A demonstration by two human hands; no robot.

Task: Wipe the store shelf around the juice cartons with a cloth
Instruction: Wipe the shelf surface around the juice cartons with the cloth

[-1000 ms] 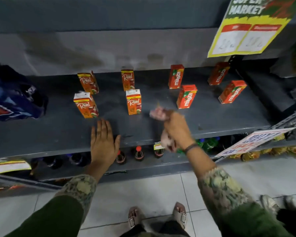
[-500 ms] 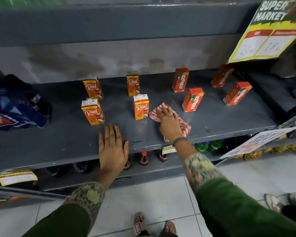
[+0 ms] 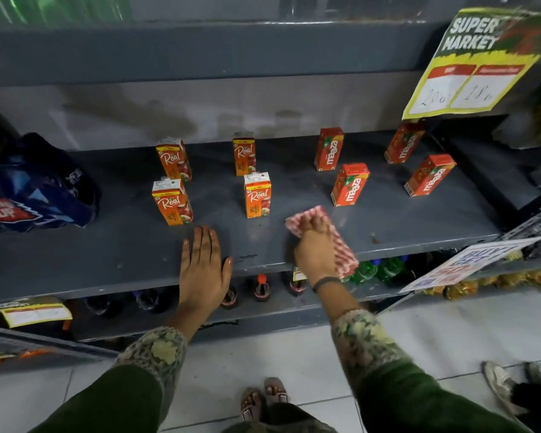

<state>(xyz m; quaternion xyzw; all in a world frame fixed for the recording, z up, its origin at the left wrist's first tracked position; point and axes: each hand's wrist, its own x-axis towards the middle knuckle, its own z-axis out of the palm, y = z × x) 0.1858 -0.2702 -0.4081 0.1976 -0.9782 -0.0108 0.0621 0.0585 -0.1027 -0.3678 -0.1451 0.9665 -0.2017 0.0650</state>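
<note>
A grey metal shelf carries several small juice cartons: orange Real cartons on the left half, red Maaza cartons on the right half, all upright. My right hand presses a red-and-white checked cloth flat on the shelf's front part, just right of the front Real carton and below a Maaza carton. The cloth's near end hangs over the shelf edge. My left hand lies flat, fingers spread, on the shelf's front edge below the left Real cartons.
A blue snack bag sits at the shelf's left end. A yellow price sign hangs at upper right. Bottles stand on the lower shelf. A tilted placard juts out at lower right. Another person's shoes are on the tiled floor.
My right hand brought the cloth down from the air onto the shelf, then slid it slightly toward the front edge. My left hand stayed flat on the shelf edge.
</note>
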